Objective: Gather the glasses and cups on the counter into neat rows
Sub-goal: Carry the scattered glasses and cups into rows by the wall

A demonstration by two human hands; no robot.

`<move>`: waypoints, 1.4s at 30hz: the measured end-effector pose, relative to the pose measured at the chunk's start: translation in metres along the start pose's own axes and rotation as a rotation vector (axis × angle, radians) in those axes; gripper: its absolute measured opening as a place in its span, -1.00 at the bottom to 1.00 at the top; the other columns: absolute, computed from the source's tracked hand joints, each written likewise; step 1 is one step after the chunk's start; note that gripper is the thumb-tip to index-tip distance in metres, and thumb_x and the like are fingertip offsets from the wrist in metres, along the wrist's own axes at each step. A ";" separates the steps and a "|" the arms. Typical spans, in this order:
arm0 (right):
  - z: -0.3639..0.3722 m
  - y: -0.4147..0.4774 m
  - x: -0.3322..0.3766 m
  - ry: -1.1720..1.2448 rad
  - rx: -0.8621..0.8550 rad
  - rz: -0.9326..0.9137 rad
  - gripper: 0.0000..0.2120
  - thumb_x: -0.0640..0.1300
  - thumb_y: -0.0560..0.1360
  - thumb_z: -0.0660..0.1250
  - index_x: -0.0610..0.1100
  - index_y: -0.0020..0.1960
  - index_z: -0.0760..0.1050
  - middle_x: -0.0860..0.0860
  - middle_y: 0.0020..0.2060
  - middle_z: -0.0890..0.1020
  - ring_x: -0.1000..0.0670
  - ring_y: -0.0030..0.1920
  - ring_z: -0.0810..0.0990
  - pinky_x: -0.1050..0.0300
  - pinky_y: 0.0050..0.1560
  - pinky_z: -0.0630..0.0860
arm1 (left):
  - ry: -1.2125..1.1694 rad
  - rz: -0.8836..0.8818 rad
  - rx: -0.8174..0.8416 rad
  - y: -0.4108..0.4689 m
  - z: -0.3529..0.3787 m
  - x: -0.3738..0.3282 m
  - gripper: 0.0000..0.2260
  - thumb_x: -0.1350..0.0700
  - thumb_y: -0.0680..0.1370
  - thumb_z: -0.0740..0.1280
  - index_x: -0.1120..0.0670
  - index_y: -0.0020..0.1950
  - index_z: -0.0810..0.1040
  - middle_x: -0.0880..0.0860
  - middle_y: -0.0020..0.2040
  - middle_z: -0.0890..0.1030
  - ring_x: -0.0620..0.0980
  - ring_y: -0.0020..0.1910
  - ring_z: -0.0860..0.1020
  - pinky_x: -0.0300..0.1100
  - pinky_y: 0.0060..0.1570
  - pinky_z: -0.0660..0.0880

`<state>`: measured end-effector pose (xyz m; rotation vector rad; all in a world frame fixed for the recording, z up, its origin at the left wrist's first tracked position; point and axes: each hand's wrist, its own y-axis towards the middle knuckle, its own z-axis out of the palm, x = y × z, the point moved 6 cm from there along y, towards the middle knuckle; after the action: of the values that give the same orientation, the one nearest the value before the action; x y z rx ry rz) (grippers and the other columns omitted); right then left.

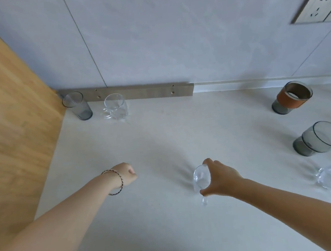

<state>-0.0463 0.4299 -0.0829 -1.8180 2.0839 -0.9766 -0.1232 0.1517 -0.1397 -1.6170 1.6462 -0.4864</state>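
My right grip (222,178) pinches the clear glass (201,179) by its rim, toward the front edge of the desk (161,133), left grip (127,174) curled empty; I judge the slick rim could slip and topple it

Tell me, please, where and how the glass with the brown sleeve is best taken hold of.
Take the glass with the brown sleeve around that sleeve, from its near left side, where the counter lies bare. It stands upright and apart from the grey tumbler, and the sleeve probably offers a surer grip than bare glass.
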 end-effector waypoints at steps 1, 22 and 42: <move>-0.008 0.009 0.008 0.010 -0.011 0.003 -0.28 0.06 0.27 0.45 -0.03 0.34 0.21 0.00 0.13 0.47 -0.01 -0.07 0.48 0.19 -0.10 0.41 | -0.011 -0.008 -0.001 0.001 -0.006 0.006 -0.69 0.19 0.47 0.14 -0.06 -0.42 0.16 -0.05 -0.36 0.19 -0.02 -0.34 0.22 -0.21 -0.40 0.03; -0.112 0.226 0.179 0.055 -0.188 0.031 -0.32 -0.13 0.30 0.48 -0.11 0.33 0.28 -0.14 0.22 0.37 -0.13 0.00 0.52 0.07 -0.06 0.55 | -0.024 0.041 -0.070 0.091 -0.121 0.053 -0.67 0.21 0.49 0.15 -0.05 -0.41 0.14 0.02 -0.25 0.26 -0.02 -0.22 0.26 -0.22 -0.43 0.04; -0.063 0.038 -0.102 0.101 -0.082 0.094 -0.67 -0.06 0.55 0.24 -0.06 0.30 0.43 -0.02 0.26 0.48 0.00 0.28 0.46 0.14 0.29 0.38 | 0.160 0.201 -0.021 0.044 -0.026 -0.146 -0.75 0.20 0.51 0.16 -0.04 -0.35 0.27 0.04 -0.16 0.34 0.00 -0.17 0.28 -0.26 -0.34 0.19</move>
<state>-0.0898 0.5480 -0.0840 -1.7233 2.2789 -0.9924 -0.1855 0.2916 -0.1191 -1.4387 1.9155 -0.5059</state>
